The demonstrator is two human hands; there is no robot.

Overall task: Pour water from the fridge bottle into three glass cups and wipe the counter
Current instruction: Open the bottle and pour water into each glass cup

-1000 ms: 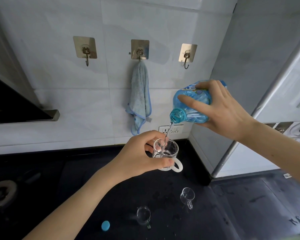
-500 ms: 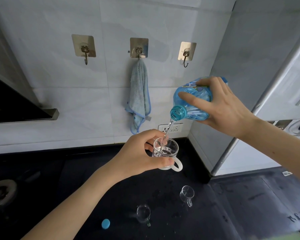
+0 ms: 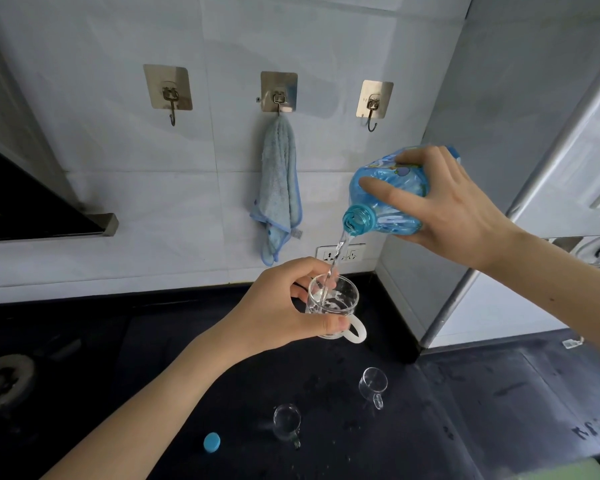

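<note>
My right hand [image 3: 454, 206] grips a blue plastic bottle [image 3: 385, 199], tipped mouth-down to the left. A thin stream of water falls from it into a glass cup [image 3: 333, 306] with a white handle. My left hand [image 3: 278, 310] holds that cup raised above the black counter [image 3: 153, 358]. Two smaller glass cups stand on the counter below: one [image 3: 373, 382] to the right, one [image 3: 286, 420] nearer me. The blue bottle cap [image 3: 211, 441] lies beside them. A light blue cloth [image 3: 278, 192] hangs from the middle wall hook.
Water drops spot the counter around the small cups. A stove burner [image 3: 4, 379] sits at far left under a range hood [image 3: 32, 209]. A wall socket [image 3: 342, 252] is behind the cup. The fridge [image 3: 534, 168] rises at right.
Water keeps flowing and the level in the held cup has risen a little. Both hands stay nearly where they were.
</note>
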